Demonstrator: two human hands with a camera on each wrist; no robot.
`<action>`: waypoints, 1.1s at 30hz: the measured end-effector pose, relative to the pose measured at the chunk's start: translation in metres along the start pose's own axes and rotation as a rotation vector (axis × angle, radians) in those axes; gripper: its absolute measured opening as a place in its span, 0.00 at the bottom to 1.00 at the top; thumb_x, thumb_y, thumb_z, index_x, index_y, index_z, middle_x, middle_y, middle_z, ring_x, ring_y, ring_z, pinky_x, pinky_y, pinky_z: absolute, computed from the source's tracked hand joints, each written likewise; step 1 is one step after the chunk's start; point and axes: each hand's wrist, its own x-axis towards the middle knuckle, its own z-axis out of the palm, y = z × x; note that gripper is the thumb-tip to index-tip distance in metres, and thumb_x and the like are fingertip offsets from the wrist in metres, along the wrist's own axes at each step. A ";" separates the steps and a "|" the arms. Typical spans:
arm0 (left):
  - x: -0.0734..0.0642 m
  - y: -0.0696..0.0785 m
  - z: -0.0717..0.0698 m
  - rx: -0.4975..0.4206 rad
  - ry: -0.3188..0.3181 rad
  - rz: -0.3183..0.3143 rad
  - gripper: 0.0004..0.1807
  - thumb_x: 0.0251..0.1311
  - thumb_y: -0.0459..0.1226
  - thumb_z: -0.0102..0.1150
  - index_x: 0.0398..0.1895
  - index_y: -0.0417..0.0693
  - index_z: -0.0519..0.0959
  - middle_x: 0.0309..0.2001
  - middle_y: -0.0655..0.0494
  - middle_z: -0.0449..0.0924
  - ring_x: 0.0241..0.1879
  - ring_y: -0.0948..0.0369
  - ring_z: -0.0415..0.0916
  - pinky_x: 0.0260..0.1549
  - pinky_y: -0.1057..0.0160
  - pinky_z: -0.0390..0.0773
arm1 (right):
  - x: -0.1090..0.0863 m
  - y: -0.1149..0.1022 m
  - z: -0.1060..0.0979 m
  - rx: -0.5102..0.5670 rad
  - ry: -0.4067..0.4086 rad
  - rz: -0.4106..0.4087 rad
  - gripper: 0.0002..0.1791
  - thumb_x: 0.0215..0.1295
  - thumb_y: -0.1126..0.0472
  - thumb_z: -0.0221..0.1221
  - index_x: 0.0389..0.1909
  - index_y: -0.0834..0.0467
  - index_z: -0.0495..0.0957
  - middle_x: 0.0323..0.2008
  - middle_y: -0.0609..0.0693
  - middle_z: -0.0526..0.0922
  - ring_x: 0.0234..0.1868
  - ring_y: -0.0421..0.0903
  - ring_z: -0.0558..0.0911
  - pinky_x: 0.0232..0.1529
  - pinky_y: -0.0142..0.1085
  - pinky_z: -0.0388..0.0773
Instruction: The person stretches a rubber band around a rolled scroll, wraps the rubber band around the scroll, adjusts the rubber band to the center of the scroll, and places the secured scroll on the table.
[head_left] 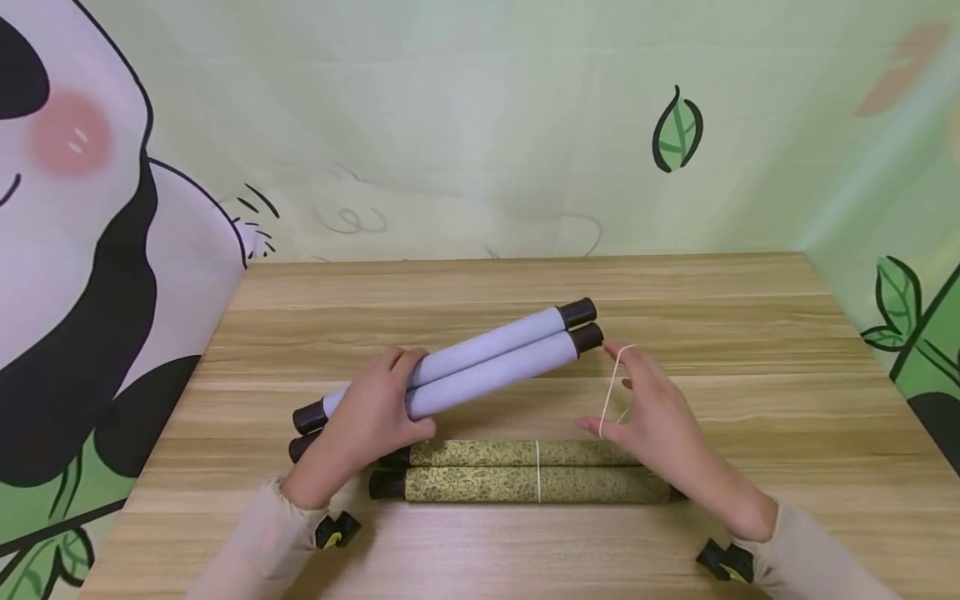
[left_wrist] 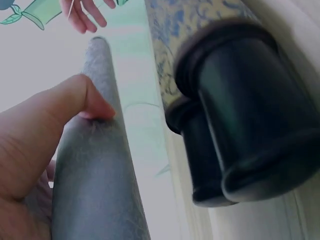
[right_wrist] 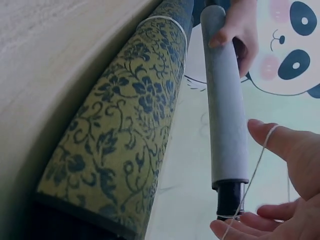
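Note:
My left hand [head_left: 367, 417] grips a pale lavender scroll [head_left: 495, 377], rolled from both ends into two parallel rolls with black end knobs [head_left: 587, 337]. It is held at a slant, its right end farther from me. Over the spread thumb and fingers of my right hand [head_left: 660, 421] a thin white elastic band [head_left: 611, 392] is stretched, close by the scroll's right end. Nearer to me lies a gold-green floral scroll [head_left: 472, 485], also two rolls, with a white band [head_left: 538, 479] round its middle. My right hand and forearm hide part of its right end.
Both scrolls are over a wood-grain table [head_left: 525, 550]. Behind it hangs a pale green backdrop [head_left: 465, 125] with a printed panda [head_left: 67, 250] at the left and leaves at the right. Black wrist mounts [head_left: 723, 560] sit at both cuffs.

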 end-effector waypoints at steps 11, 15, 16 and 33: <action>-0.008 0.010 -0.002 0.011 -0.056 0.141 0.44 0.33 0.48 0.71 0.61 0.44 0.72 0.48 0.52 0.78 0.39 0.60 0.77 0.38 0.59 0.82 | 0.003 0.008 -0.004 0.200 -0.034 0.164 0.59 0.41 0.58 0.78 0.74 0.65 0.55 0.63 0.66 0.68 0.62 0.66 0.73 0.53 0.49 0.82; -0.010 0.012 -0.002 0.008 -0.074 0.193 0.43 0.35 0.48 0.70 0.62 0.47 0.71 0.49 0.55 0.77 0.38 0.63 0.77 0.37 0.62 0.82 | 0.001 0.009 -0.006 0.276 -0.075 0.257 0.56 0.48 0.52 0.75 0.75 0.60 0.55 0.69 0.63 0.66 0.68 0.63 0.71 0.65 0.50 0.74; -0.010 0.012 -0.002 0.015 -0.077 0.207 0.43 0.35 0.48 0.69 0.62 0.47 0.71 0.49 0.55 0.77 0.37 0.64 0.77 0.36 0.62 0.82 | 0.001 0.010 -0.006 0.308 -0.079 0.272 0.55 0.50 0.52 0.75 0.75 0.59 0.55 0.71 0.61 0.66 0.68 0.60 0.71 0.66 0.44 0.73; -0.010 0.017 0.004 0.124 -0.084 0.289 0.50 0.35 0.49 0.79 0.68 0.53 0.68 0.53 0.54 0.75 0.37 0.60 0.78 0.33 0.58 0.82 | 0.001 0.010 -0.004 0.477 -0.050 0.320 0.38 0.53 0.59 0.73 0.65 0.60 0.69 0.62 0.56 0.77 0.52 0.28 0.75 0.49 0.18 0.74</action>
